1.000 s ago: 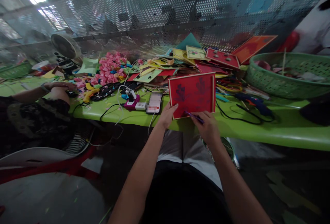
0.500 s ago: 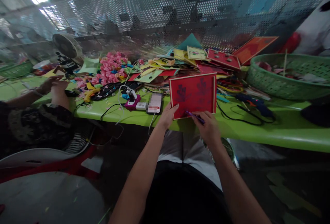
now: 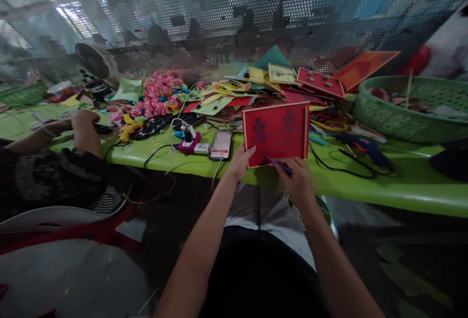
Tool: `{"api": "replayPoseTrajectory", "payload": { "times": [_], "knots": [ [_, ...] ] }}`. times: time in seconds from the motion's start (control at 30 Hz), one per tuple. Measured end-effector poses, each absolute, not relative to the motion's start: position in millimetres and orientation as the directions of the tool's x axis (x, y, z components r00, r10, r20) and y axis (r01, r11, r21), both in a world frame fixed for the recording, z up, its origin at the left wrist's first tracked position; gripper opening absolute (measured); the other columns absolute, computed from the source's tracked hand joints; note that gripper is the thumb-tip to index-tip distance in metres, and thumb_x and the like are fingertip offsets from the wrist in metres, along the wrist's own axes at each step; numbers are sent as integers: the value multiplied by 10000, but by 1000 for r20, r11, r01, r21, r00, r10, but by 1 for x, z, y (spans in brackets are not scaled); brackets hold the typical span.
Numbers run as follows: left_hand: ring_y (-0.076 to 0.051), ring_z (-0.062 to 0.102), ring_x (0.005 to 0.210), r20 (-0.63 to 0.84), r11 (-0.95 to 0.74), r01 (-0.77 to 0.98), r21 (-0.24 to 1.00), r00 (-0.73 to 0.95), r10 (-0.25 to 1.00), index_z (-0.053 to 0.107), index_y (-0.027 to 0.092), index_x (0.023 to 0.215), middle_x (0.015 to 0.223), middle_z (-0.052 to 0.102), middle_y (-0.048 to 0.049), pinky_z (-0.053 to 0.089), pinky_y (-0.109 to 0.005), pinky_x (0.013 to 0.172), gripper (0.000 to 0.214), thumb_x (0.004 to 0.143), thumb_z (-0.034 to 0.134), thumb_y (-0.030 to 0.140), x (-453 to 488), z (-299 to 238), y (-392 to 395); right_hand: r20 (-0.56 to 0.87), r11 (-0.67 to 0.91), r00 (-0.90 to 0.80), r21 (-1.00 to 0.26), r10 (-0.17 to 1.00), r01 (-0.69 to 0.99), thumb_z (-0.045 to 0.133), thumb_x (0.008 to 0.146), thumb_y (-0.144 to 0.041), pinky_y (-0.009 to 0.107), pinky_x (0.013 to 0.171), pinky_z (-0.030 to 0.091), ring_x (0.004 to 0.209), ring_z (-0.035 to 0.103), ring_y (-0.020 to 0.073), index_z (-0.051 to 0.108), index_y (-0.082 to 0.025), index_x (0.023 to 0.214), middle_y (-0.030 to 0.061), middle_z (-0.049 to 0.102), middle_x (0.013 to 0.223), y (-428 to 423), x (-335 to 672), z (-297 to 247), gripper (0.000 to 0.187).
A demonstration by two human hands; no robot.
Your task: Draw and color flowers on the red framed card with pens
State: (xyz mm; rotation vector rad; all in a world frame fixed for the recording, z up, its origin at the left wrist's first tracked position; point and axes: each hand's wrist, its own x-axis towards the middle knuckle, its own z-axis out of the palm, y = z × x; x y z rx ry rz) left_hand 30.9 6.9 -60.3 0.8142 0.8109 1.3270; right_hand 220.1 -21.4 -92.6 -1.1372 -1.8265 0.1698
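Observation:
A red card (image 3: 274,137) with a pale stick frame and dark drawn shapes is held tilted up at the table's front edge. My left hand (image 3: 240,163) grips its lower left corner, thumb on the front. In my right hand (image 3: 298,179) is a purple pen (image 3: 281,166), its tip at the lower middle of the card. Just left of the card lies a phone (image 3: 221,144) with a cable plugged in.
Behind the card is a heap of coloured cards (image 3: 219,104), with pink paper flowers (image 3: 161,92) to its left. A glue gun (image 3: 365,148) and green basket (image 3: 413,123) are on the right. A co-worker's hands (image 3: 82,122) rest at the left, near a fan (image 3: 95,62).
The pen tip has shifted only slightly against the card. The whole view has moved a little, and the co-worker's hands at the left have changed position.

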Motion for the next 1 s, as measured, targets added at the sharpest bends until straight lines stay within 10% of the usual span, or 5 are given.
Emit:
{"api": "replayPoseTrajectory", "payload": {
  "times": [1.0],
  "knots": [
    [-213,658,1187,-28,62,-479,876,79,996,642,188,1297,1342,662,-98,574,-472,1031,419,960,658,437,30,-71,10,632,576,-168,-523,757,628,606,1019,-379,434,814,531,868,671,281,772,-239,1012,95,756,936,-20,221,-96,217]
  ]
}}
